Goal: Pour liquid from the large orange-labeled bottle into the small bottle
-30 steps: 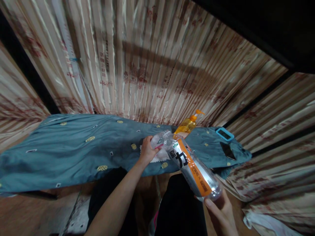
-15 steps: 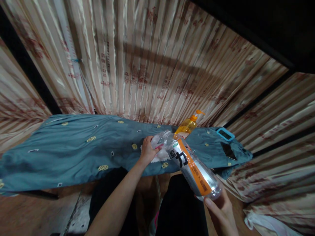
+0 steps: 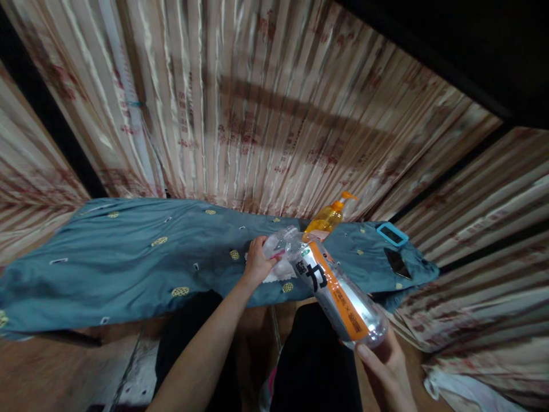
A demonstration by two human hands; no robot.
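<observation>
Over the blue cloth point(image 3: 128, 269), the right hand point(image 3: 388, 366) grips a tilted bottle point(image 3: 334, 289) by its base while the left hand point(image 3: 256, 264) clasps a small clear container point(image 3: 274, 245) at its mouth

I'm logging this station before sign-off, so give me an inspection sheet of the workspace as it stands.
Surface: table under a blue patterned cloth.
Job's things: clear plastic bottle with orange label, tilted, neck over a small clear container and a white cloth.
Clutter: orange pump bottle; blue-framed device; dark phone.
Grippers: left hand on the small container; right hand holds the bottle's base.
Cables: nothing seen.
Surroundings: striped curtains behind; wooden floor; white fabric at lower right.
</observation>
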